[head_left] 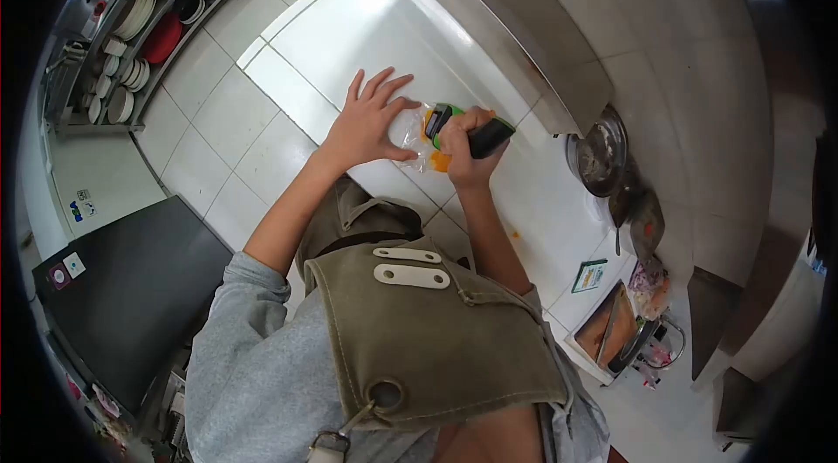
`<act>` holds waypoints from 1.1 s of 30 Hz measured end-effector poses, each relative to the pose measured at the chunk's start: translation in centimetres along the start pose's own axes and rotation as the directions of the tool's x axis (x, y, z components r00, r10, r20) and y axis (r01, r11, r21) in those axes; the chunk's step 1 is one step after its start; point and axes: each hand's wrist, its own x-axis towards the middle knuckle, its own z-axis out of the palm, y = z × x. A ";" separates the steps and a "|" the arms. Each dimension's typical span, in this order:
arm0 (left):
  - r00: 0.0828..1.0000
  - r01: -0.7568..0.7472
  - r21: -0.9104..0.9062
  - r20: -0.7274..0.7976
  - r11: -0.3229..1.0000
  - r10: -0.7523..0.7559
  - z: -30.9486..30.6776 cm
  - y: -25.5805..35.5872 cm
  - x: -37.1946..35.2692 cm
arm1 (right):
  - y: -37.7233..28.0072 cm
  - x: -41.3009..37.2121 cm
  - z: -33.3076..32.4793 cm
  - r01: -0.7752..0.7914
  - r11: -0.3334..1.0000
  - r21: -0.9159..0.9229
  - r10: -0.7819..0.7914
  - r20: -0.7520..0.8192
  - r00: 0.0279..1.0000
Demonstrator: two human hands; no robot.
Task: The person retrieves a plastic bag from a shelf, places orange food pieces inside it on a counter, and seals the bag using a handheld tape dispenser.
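My right hand (469, 166) is wrapped around the black grip of a green-and-black handheld tool (492, 138). The tool's head sits over a clear plastic bag (409, 136) lying on the white tiled counter (375, 18). Orange contents (439, 162) show in the bag, beside and below the tool head. On the bag's left side is my left hand (368, 121), fingers spread, with the thumb and forefinger at its edge. The right hand and the tool hide part of the bag.
A metal pan (598, 151) stands against the wall at right. Below it are a green-edged card (590, 275) and a brown board (618, 323) in a white tray. Stacked plates (135, 16) fill a metal rack at upper left. A black-topped unit (131, 288) stands at lower left.
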 end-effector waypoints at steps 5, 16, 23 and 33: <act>1.000 -0.017 0.008 -0.005 1.000 0.017 0.1 -0.1 0.1 | -3.6 2.5 0.1 -0.140 0.986 0.093 0.142 -0.010 0.990; 1.000 -0.004 0.007 -0.005 1.000 0.004 0.3 -0.3 -0.1 | -1.3 1.9 1.5 -0.166 0.984 -0.059 0.168 0.032 0.985; 0.991 0.007 -0.123 -0.128 0.992 -0.023 0.1 0.2 0.0 | -1.8 2.0 -2.4 -0.046 0.981 0.190 0.089 -0.227 0.970; 0.965 -0.042 -0.089 -0.261 0.995 0.017 -5.4 9.0 3.6 | -11.4 -2.2 -7.8 0.212 0.954 0.212 -0.097 -0.451 0.887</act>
